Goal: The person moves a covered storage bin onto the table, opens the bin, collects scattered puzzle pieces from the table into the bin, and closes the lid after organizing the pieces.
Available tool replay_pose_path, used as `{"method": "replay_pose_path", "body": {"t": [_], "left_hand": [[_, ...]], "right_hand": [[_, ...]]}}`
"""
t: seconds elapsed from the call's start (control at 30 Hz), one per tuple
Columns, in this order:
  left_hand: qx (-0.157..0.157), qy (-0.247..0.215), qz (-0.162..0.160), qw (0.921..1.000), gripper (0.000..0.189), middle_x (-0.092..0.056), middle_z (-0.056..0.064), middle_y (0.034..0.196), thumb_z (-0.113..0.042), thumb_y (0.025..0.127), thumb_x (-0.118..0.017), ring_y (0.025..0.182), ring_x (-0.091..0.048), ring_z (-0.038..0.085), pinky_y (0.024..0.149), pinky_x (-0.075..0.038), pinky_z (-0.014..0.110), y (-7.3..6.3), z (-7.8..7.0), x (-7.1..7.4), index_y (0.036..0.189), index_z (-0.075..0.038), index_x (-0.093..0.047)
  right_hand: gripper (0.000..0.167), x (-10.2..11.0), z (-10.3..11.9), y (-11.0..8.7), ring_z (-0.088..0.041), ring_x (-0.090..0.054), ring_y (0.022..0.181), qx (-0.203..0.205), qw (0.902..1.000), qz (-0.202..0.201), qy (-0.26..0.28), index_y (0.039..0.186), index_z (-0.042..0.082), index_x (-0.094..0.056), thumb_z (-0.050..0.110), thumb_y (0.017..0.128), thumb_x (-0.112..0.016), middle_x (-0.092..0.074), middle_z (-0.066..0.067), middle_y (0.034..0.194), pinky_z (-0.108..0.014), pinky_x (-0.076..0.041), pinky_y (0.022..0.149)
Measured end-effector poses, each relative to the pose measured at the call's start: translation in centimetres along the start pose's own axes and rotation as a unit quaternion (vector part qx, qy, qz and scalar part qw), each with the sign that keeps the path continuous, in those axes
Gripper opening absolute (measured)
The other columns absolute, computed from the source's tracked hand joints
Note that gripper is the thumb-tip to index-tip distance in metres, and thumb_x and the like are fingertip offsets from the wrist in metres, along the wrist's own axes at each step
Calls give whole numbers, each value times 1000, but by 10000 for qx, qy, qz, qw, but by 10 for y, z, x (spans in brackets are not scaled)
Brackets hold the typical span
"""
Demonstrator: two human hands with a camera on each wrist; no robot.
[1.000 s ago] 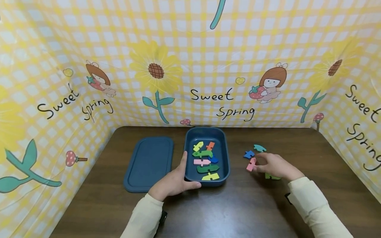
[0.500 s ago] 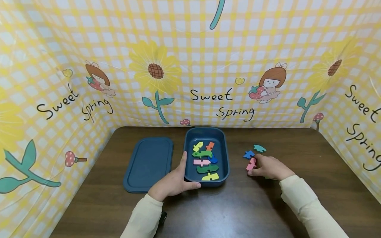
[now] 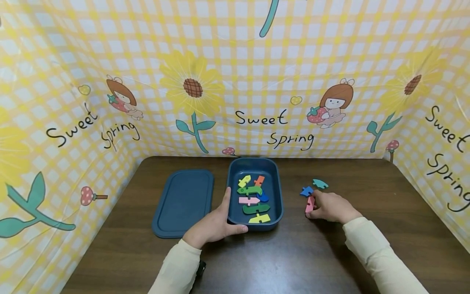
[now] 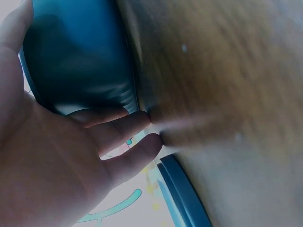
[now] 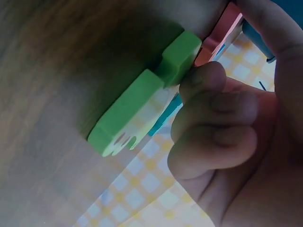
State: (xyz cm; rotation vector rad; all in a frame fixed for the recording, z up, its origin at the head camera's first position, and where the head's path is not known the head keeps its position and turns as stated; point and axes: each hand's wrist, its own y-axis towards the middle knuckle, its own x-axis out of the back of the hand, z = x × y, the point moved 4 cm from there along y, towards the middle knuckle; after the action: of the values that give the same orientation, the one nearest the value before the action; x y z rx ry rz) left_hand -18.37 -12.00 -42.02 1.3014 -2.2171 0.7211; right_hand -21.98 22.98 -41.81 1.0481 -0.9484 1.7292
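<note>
In the head view, a dark blue rectangular box (image 3: 280, 192) holds several colourful puzzle pieces, among them a pale pink one (image 3: 248, 201) and a dark green one (image 3: 256, 209). At its near left corner my left hand (image 3: 211, 228) rests against the outside, thumb along the front and fingers along the left wall. Right of the box, my right hand (image 3: 334, 207) pinches a pink puzzle piece (image 3: 310, 205) between thumb and forefinger, at the tabletop. Its other fingers curl beside a light green piece (image 5: 128, 113) in the right wrist view, which the hand hides from the head view.
A blue puzzle piece (image 3: 306, 191) and a teal one (image 3: 320, 183) lie just beyond the right hand. The flat blue lid (image 3: 185, 204) lies left of the box. A yellow checked cloth (image 3: 257, 94) walls the brown table (image 3: 279, 261) at the back and sides.
My right hand has moved slightly left and closed its thumb and forefinger on the pink piece, which has turned a little. The left hand and the box have stayed put.
</note>
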Motion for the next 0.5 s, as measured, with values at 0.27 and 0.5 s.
{"method": "replay_pose_path", "body": {"t": [0.27, 0.5], "left_hand": [[-26, -28, -4, 10000, 129, -32, 23, 158, -57, 84, -78, 105, -59, 27, 90, -49, 46, 0, 1, 0, 160, -17, 17], [-54, -32, 20, 10000, 129, -32, 24, 157, -57, 84, -77, 101, -60, 25, 88, -49, 45, 0, 1, 0, 160, -17, 18]], "right_hand": [[40, -1, -2, 0, -17, -47, 66, 160, 9997, 59, 147, 99, 11, -56, 35, 82, -83, -47, 0, 73, -35, -36, 60], [40, 0, -1, 2, -14, -47, 66, 413, 9988, 100, 240, 104, 11, -57, 33, 82, -82, -48, 2, 74, -32, -36, 60]]}}
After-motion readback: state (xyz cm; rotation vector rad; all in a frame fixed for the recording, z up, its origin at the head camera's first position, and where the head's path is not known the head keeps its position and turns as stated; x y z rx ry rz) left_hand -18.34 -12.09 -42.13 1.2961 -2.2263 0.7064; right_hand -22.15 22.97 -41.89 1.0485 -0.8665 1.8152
